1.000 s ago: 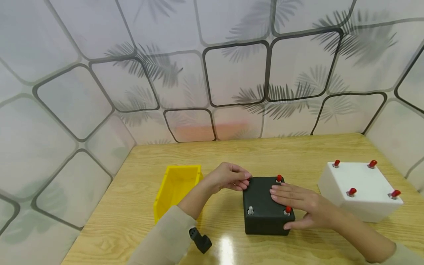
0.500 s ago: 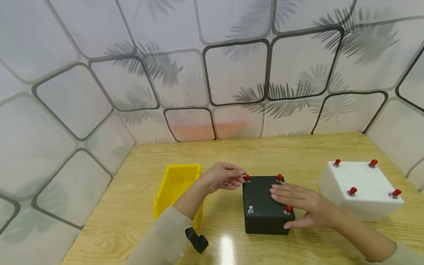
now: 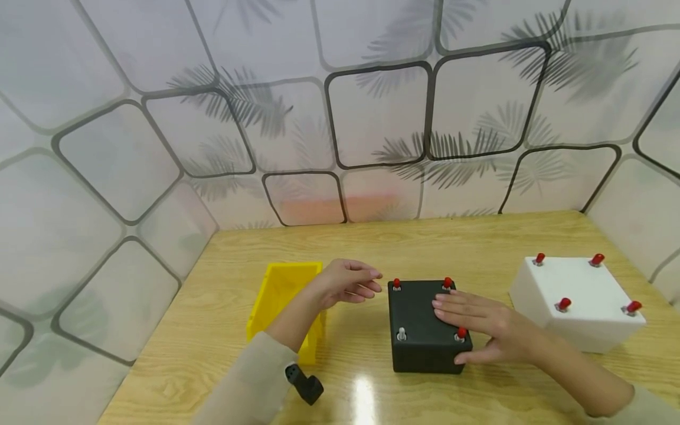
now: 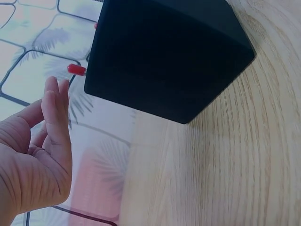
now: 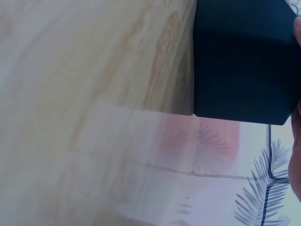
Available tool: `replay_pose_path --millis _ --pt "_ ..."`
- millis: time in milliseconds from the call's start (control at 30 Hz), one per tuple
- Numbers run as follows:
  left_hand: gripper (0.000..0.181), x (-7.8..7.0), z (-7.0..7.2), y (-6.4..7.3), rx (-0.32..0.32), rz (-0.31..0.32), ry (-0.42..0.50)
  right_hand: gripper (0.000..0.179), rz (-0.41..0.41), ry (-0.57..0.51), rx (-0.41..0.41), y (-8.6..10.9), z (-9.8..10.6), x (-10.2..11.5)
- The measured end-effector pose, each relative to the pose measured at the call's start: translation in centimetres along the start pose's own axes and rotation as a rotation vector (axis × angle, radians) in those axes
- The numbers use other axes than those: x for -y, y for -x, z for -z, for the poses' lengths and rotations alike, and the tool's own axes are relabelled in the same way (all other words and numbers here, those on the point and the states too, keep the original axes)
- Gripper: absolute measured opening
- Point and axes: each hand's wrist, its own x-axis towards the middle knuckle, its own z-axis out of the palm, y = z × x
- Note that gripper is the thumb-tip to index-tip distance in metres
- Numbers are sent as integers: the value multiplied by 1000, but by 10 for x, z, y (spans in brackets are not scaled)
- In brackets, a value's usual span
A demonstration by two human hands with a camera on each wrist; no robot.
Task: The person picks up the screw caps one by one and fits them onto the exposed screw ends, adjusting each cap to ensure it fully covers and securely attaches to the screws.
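Note:
A black box (image 3: 417, 307) stands on the table with a toggle switch at each top corner. Red caps cover the back-left switch (image 3: 396, 284), the back-right switch (image 3: 447, 283) and the front-right switch (image 3: 460, 334); the front-left switch (image 3: 401, 334) is bare silver metal. My right hand (image 3: 480, 324) rests on the box's right side, straight fingers across the top and thumb near the front-right corner. Just left of the back-left switch, my left hand (image 3: 347, 283) hovers with loosely bent fingers and nothing in them. In the left wrist view its fingertips sit apart from a red cap (image 4: 76, 69).
A yellow bin (image 3: 257, 313) stands on the left, partly behind my left forearm. To the right is a white box (image 3: 589, 289) with red-capped switches at its corners. A patterned curtain (image 3: 382, 118) closes off the wooden table (image 3: 340, 248) at the back and sides.
My left hand has let go of the back-left red cap and drawn away to the left, leaving that cap in view on its switch. The right hand has stayed on the black box.

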Motion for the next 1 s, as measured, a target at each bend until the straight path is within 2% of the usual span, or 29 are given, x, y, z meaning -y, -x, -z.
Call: replay_pose_path --millis 533,833,1000 --pt "30 -1 25 16 -25 -16 -12 69 0 -7 5 -1 1 0" --pt "34 7 46 23 -40 -3 23 69 6 -1 1 -2 1 0" --pt "37 11 57 29 -70 3 32 68 10 -6 -3 -3 0 0"
